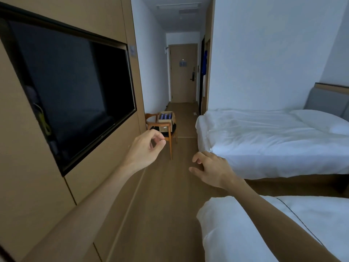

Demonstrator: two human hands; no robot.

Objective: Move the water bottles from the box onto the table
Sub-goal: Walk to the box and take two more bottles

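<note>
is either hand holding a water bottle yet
No, the left hand and right hand hold nothing; the bottles sit in the box.

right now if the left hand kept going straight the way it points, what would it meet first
Probably the wooden chair carrying the cardboard box of water bottles. The left hand reaches toward it over bare floor, holding nothing. Depth is unclear in this single view.

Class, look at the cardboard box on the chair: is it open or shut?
Open. The cardboard box on the wooden chair has no lid covering it, and rows of blue bottle caps show inside.
</note>
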